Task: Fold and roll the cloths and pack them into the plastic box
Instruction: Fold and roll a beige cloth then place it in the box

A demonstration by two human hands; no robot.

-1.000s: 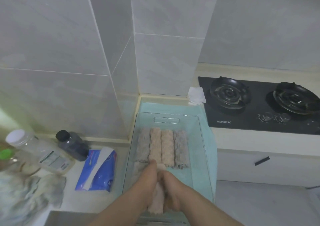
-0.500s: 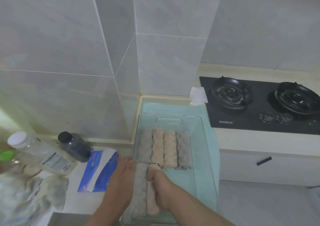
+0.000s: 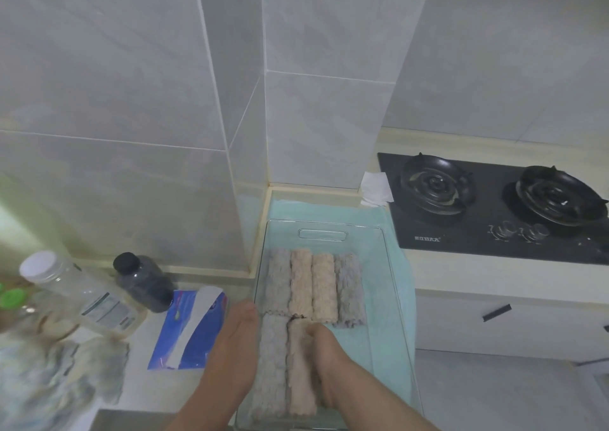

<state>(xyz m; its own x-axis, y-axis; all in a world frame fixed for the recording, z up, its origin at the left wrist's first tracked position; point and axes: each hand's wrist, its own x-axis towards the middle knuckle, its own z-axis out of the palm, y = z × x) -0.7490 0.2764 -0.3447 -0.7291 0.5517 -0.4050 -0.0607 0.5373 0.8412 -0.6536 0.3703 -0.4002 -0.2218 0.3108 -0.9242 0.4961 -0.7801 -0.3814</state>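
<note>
Head view: pink roll (image 3: 298,374) touches right hand (image 3: 329,364); left hand (image 3: 235,341) flanks plastic box (image 3: 375,265).

1. My left hand (image 3: 235,345) lies flat, fingers straight and held together, pointing away from me.
2. My left forearm (image 3: 204,411) rises from the bottom edge and leans slightly toward my right hand (image 3: 324,361).
3. The right hand sits just beside the left, apart from it, its knuckles falling short of my left fingertips.
4. Its fingers curl down over the pink rolled cloth (image 3: 298,394) — knuckles on top, and the hand's far side blurred.
5. My right forearm (image 3: 372,407) comes in from the lower right, angled inward — both arms are bare.
</note>
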